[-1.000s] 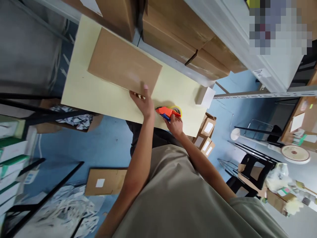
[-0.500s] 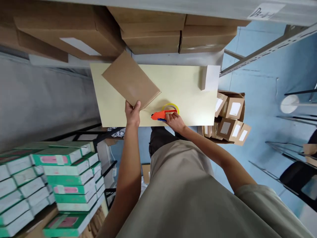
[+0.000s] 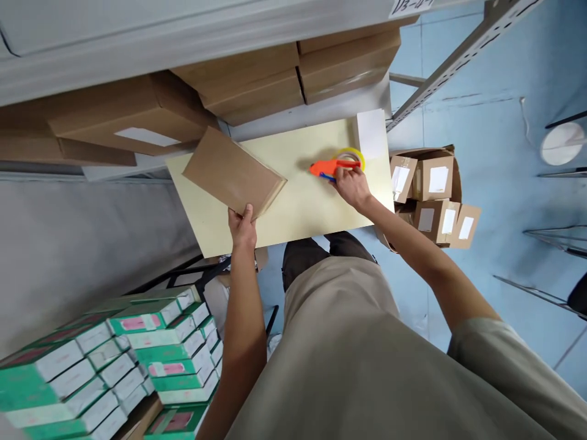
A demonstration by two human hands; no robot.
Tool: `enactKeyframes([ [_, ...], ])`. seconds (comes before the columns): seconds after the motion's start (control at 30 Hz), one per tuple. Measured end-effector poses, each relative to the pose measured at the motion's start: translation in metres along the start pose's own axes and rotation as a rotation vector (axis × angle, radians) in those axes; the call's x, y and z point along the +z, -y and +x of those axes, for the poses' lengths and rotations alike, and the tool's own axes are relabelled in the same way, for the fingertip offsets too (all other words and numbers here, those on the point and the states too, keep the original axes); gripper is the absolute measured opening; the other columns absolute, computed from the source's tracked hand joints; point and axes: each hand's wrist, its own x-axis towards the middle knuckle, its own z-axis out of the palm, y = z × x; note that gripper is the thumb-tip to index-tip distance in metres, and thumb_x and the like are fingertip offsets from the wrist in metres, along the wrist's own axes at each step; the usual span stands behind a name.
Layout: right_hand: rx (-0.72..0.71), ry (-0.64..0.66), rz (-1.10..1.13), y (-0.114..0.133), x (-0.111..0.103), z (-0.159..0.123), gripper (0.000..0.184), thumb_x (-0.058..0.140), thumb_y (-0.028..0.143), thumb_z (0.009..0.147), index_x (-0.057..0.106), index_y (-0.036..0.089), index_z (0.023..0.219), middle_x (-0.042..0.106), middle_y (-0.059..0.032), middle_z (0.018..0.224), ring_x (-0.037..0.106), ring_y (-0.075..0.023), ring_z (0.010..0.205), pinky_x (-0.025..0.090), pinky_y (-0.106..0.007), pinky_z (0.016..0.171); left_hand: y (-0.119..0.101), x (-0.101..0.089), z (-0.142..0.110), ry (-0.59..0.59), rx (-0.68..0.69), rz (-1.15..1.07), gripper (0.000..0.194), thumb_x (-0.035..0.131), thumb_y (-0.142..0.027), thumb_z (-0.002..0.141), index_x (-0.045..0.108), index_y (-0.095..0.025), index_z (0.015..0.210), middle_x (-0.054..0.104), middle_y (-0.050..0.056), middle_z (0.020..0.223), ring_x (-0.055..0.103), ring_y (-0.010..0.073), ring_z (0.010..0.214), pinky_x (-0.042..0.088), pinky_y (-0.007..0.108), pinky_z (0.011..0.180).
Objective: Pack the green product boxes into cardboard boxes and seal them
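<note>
My left hand (image 3: 243, 227) grips the near corner of a brown cardboard box (image 3: 233, 171), thumb on top and fingers beneath. The box sits turned at an angle over the left part of a pale yellow tabletop (image 3: 302, 201). My right hand (image 3: 353, 186) is closed round the handle of an orange tape dispenser (image 3: 326, 167) with a blue part below and a yellow-rimmed roll of tape. The dispenser is over the right part of the table, apart from the box. Close behind it stands a white box (image 3: 370, 133).
Large cartons (image 3: 257, 91) fill the grey shelf along the table's back edge. An open carton of smaller labelled boxes (image 3: 435, 180) stands on the floor to the right. Green and white boxes (image 3: 169, 348) are stacked at the lower left. A metal shelf post (image 3: 454, 67) rises at the right.
The cardboard box has swung to an angle, with my left hand now gripping its corner. My right hand has carried the tape dispenser to the right, towards the white box. The view has turned.
</note>
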Motion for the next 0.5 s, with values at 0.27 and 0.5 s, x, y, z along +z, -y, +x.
enactKeyframes([
  [0.27, -0.087, 0.013, 0.0, 0.044, 0.016, 0.091, 0.056, 0.032, 0.045, 0.127, 0.067, 0.002, 0.12, 0.08, -0.0168, 0.11, 0.082, -0.0302, 0.118, 0.05, -0.055, 0.123, -0.006, -0.018, 0.006, 0.099, 0.018, 0.103, 0.091, 0.078, -0.09, 0.08, 0.059, -0.037, 0.152, 0.071, 0.014, 0.155, 0.064, 0.028, 0.151, 0.065, 0.046, 0.11],
  [0.5, -0.252, 0.219, -0.228, 0.096, 0.027, 0.075, 0.044, 0.04, 0.024, 0.118, 0.061, -0.001, 0.147, 0.081, -0.0215, 0.119, 0.08, -0.0387, 0.124, 0.053, -0.059, 0.122, -0.018, -0.084, 0.035, 0.333, -0.113, 0.129, 0.108, 0.096, -0.052, 0.071, 0.047, -0.037, 0.167, 0.062, 0.014, 0.17, 0.061, 0.0304, 0.158, 0.049, 0.053, 0.132],
])
